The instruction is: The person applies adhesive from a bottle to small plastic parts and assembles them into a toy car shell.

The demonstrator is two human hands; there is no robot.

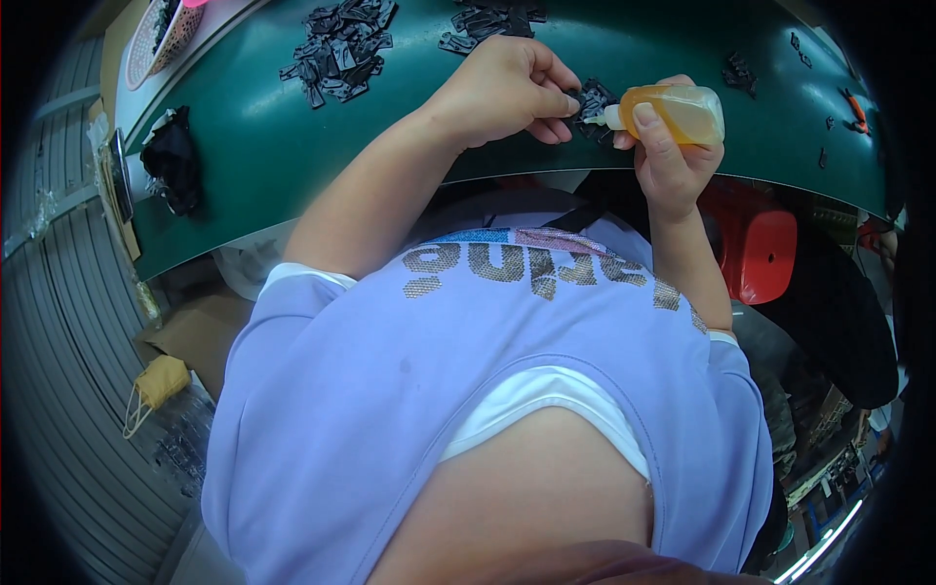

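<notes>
My right hand (673,146) is wrapped round a squeeze bottle (697,112) of yellowish liquid, tipped on its side with its pale nozzle (600,120) aimed left. Just beyond that nozzle, my left hand (517,93) pinches a small black part (575,100) between thumb and fingers. The nozzle tip is close to this part; whether they touch I cannot tell. Behind both, a small pile of black parts (597,96) lies on the green tabletop (429,88), partly hidden by my fingers and the bottle.
Larger heaps of black parts lie at the back left (341,49) and back middle (487,21). Several loose black pieces (739,74) and an orange-handled tool (857,110) are on the right. A pink basket (166,44) stands far left, near a black cloth (174,161). Below the edge is a red stool (765,253).
</notes>
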